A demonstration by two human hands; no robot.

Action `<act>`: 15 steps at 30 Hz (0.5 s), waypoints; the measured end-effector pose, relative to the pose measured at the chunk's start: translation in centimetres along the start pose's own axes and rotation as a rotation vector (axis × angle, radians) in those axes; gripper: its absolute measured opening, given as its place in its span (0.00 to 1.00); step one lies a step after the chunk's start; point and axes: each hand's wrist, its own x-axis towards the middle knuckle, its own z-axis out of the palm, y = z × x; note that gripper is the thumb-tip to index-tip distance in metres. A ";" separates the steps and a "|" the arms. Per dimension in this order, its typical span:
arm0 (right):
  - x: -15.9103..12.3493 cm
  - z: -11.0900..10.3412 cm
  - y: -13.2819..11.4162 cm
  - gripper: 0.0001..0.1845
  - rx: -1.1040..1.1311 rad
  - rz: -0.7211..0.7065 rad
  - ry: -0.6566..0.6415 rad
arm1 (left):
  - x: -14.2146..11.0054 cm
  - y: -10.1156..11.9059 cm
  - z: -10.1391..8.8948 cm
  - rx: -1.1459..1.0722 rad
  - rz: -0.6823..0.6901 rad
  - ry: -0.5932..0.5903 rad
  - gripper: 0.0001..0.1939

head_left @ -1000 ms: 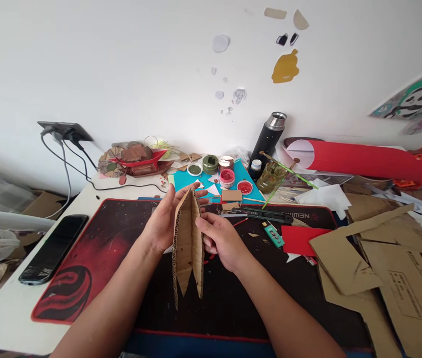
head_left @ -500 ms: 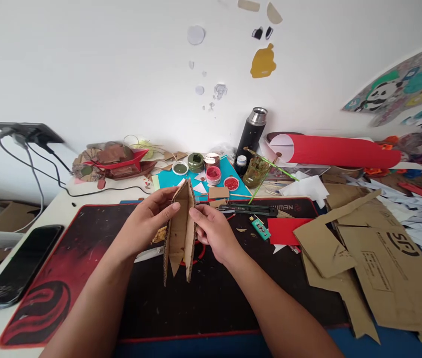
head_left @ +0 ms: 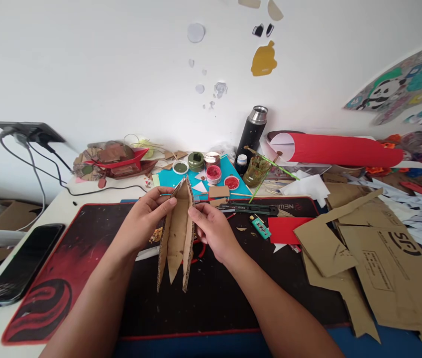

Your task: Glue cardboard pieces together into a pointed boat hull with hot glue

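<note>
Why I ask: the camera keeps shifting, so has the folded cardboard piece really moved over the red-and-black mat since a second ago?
Cannot tell. The cardboard piece, held by the left hand and right hand, sits about as far from the mat as before.

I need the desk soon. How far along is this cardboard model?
Done: cut panels already meet in a pointed cardboard piece. In hand: left hand and right hand pinch its sides. Left: cardboard offcuts and paint pots sit unused; the piece looks unpainted.

Bright white wall (head_left: 102, 64) dotted with paper cutouts (head_left: 263, 59) and a panda poster (head_left: 401, 89), a power socket (head_left: 28, 130) left, white desk (head_left: 95, 191) running beneath.
</note>
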 end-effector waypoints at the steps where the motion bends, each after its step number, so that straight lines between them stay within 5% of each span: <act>1: 0.0 0.0 0.0 0.30 -0.004 -0.004 0.000 | 0.0 0.1 0.0 -0.003 -0.002 -0.006 0.28; 15: -0.1 -0.2 0.4 0.31 -0.058 -0.060 -0.058 | 0.0 0.8 -0.4 0.137 0.054 0.135 0.17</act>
